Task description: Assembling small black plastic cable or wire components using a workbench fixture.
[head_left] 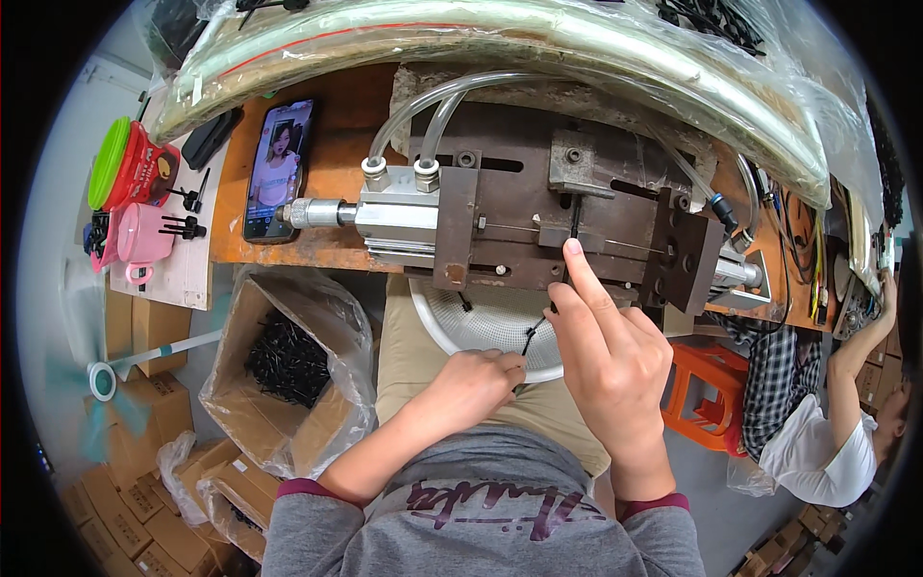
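My right hand is raised at the front of a brown metal fixture. Its index fingertip reaches a thin black rod under the central clamp block. The other fingers are curled, and a bit of black shows at the thumb, mostly hidden. Lower and to the left, my left hand is closed, with a slim black plastic piece sticking out past its fingertips. Beneath both hands, a white perforated basket sits at my lap with another small black piece in it.
Air cylinders with clear hoses flank the fixture. A phone and a pink cup stand left. A carton of black parts is below left, beside a fan. At right are an orange stool and another person.
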### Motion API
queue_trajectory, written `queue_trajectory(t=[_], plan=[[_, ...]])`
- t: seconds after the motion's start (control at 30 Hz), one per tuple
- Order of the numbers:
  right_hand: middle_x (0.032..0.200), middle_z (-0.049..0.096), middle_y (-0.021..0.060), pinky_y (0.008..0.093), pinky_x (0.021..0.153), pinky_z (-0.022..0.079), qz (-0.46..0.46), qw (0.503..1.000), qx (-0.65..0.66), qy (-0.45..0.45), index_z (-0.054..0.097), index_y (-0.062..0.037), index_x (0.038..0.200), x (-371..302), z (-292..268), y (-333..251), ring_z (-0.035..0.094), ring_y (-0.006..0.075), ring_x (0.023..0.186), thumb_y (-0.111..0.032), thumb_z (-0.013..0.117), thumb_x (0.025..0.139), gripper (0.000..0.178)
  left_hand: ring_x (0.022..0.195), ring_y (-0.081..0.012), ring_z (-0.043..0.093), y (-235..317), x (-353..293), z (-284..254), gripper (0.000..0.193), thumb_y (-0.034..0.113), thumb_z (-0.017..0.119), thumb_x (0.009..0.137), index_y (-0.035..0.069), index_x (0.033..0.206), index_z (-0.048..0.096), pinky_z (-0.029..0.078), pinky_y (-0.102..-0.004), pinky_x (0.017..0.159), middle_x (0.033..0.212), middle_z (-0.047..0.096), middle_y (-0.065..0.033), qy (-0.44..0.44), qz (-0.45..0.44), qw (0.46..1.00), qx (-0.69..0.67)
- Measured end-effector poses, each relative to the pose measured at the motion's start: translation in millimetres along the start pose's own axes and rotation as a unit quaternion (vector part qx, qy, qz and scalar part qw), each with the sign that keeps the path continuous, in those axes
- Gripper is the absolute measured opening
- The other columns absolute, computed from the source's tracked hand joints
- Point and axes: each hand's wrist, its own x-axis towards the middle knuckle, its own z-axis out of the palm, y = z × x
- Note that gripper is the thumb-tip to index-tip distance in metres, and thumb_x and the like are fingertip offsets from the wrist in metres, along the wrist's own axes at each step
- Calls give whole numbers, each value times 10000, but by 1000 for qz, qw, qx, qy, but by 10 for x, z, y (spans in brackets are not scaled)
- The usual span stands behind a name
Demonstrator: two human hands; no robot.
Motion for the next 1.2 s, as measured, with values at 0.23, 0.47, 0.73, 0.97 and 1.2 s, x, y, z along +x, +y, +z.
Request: queue_trajectory(t=[0.23, 0.47, 0.73, 0.97, 1.2], plan=[[1155, 656, 108, 258, 494, 429, 11, 1000, -1, -5, 644, -23, 870, -4, -7, -2, 544, 161, 519, -8, 739, 657, 234, 913, -256, 639, 57, 52, -48, 378, 266, 695, 760, 34, 1050, 624, 531, -357, 747, 1119, 622, -108, 87, -25, 996, 5], [1162, 652, 108, 258, 506, 441, 14, 1000, -8, -3, 649, -21, 869, 9, -5, -33, 548, 170, 524, -2, 736, 668, 220, 909, -252, 635, 23, 9, -25, 341, 262, 676, 799, 61, 1068, 616, 530, -361, 760, 1082, 637, -68, 82, -11, 997, -8], [1142, 661, 112, 241, 474, 432, -11, 999, -32, 15, 653, -16, 852, 17, -4, -41, 515, 142, 471, -11, 698, 676, 181, 890, -245, 628, -13, -90, 202, 322, 251, 661, 804, 55, 1055, 617, 525, -348, 741, 1013, 637, -72, 22, -11, 1000, 2], [1157, 656, 76, 259, 505, 463, -13, 998, 27, 51, 660, -39, 856, -40, 37, 9, 550, 165, 514, -49, 729, 672, 197, 1012, -254, 564, -151, -309, 578, 403, 181, 719, 710, 44, 1072, 606, 468, -363, 851, 1070, 612, -75, -23, -62, 997, 50], [1089, 667, 62, 320, 682, 534, -67, 953, 289, -62, 659, -70, 845, -449, -34, 1, 670, 222, 834, -102, 758, 671, 203, 1098, -291, 516, -154, -503, 774, 539, 137, 742, 659, 31, 1156, 563, 403, -398, 950, 1182, 558, -109, 104, -91, 989, 50]])
